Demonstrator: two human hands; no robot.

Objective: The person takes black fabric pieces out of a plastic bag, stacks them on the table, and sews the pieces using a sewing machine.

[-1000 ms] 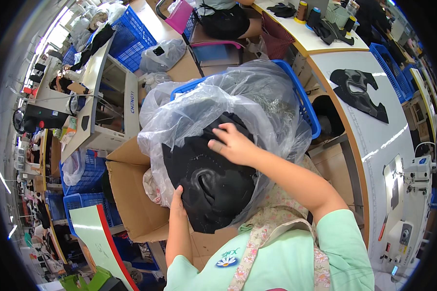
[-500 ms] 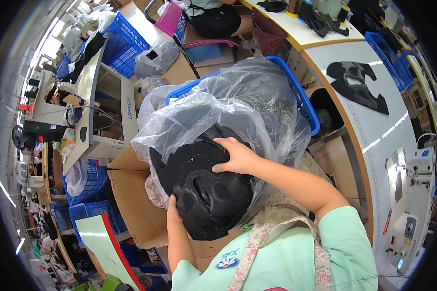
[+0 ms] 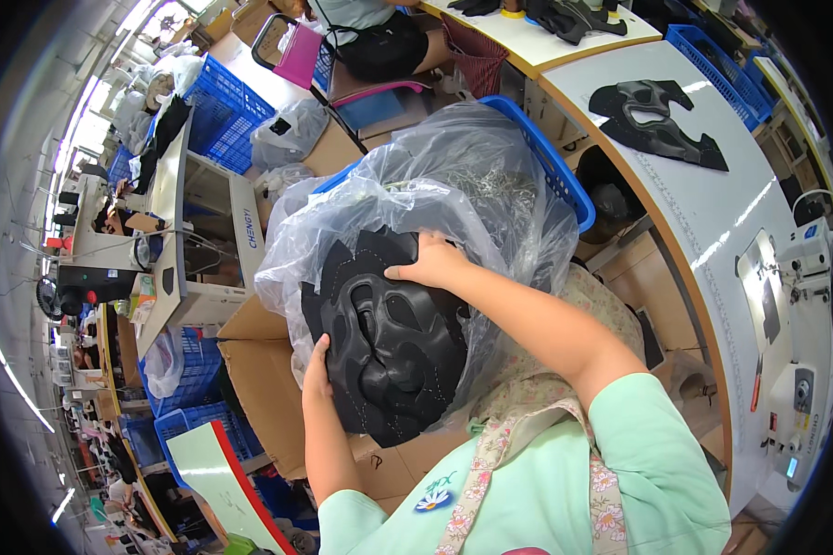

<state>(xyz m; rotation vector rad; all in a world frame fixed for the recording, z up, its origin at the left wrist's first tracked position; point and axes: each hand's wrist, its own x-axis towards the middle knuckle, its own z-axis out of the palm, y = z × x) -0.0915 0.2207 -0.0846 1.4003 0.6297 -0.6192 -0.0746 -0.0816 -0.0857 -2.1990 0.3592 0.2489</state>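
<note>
Between my hands is a bundle of black moulded, padded-looking pieces (image 3: 393,347), with raised shapes, a slot and dotted light stitch marks. My left hand (image 3: 318,372) grips its left edge, the fingers hidden behind it. At the upper right edge my right hand (image 3: 434,263) clasps it, thumb lying on the front face and the other fingers out of sight. Loose clear plastic bag (image 3: 491,166) surrounds the far side of the bundle and spreads over a blue crate (image 3: 557,171). How many layers I hold cannot be made out.
An open cardboard box (image 3: 259,398) stands to the left. On the right a white worktable (image 3: 690,213) carries another black cut piece (image 3: 657,120) and a sewing machine (image 3: 805,264). A pink chair (image 3: 301,55) and a seated person (image 3: 370,42) are ahead.
The bundle has turned and tipped so more of its moulded front face shows, and less plastic covers its top. Both hands keep their hold. The view has shifted slightly.
</note>
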